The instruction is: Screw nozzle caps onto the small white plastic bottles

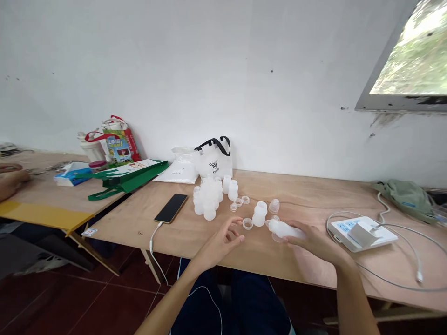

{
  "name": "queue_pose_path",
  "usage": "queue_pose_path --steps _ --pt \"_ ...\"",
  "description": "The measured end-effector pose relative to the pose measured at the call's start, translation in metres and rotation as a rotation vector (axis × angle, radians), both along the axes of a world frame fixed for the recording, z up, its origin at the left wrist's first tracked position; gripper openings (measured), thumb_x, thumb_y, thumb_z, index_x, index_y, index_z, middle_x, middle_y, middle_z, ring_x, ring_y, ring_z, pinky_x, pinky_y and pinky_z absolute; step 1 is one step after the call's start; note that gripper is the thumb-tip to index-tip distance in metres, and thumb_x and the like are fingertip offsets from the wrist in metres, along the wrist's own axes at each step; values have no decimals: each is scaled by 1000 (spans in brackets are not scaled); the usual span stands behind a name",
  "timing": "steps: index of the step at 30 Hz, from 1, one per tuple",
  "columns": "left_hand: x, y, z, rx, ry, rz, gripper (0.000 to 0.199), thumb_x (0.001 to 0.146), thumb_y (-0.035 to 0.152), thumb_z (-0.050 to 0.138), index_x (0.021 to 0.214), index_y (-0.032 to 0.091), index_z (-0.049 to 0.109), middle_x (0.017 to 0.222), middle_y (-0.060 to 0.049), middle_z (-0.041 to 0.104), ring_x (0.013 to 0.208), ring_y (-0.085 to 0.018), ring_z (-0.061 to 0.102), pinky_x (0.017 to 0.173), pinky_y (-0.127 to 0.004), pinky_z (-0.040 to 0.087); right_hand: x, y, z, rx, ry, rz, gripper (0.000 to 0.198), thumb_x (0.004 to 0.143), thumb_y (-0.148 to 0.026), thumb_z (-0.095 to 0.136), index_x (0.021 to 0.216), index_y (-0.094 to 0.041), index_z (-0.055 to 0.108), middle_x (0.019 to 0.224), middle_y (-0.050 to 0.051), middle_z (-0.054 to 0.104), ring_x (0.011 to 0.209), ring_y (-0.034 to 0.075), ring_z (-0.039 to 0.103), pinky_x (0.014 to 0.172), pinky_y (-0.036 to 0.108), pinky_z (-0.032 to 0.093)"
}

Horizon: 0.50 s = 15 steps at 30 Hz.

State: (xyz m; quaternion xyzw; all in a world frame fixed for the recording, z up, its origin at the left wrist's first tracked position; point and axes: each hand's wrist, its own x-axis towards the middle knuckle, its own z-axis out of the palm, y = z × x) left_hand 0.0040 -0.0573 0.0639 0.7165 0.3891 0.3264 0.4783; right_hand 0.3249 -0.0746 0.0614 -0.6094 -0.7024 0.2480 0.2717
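Right of the phone [171,208], the person's right hand [316,239] hides one end of a milky bottle [288,229] — its outline blurred. Far left of the phone, a co-worker's hand [13,179] is cut off; far right, so is the window [412,58]. The sticker [90,231] left of the phone — print too small to read.

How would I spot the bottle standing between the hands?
On the wooden table against the wall, find the left hand and right hand. Between them, slightly beyond, stands the white bottle. It is upright, unlike the held bottle, and apart from the clustered bottles, with a ring beside it.
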Motion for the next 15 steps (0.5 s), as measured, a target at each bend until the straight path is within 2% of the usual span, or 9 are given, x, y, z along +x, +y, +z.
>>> queue_pose_path --steps 4,9,12,15 --pt "5 7 -19 0 84 -28 39 94 38 59 132 30 53 133 -4 57 87 -16 59 86 -33 49 -25 1 4 -41 45 102 30 89 -50 64 111 -32 72 104 2 76 96 29 71 82 44 60" --pt "17 10 -38 100 169 1 50 86 38 70 133 26 56 116 -6 64 90 -22 58 82 -35 48 -51 4 7 -112 112 311 29 92 -49 60 113 -31 67 97 -1 71 92 24 68 85 40 58" --pt "27 6 -41 116 193 -35 39 85 40 71 118 22 65 99 -4 65 83 -21 57 77 -33 46 -56 3 7 -151 153 344 30 93 -49 60 117 -31 66 93 -2 70 94 24 68 85 39 57" --pt "35 2 -40 115 195 -57 25 84 33 71 105 20 70 91 -2 67 75 -18 57 73 -31 45 -54 1 10 -136 176 329 33 93 -48 60 122 -33 65 103 -2 70 99 24 67 87 38 56"
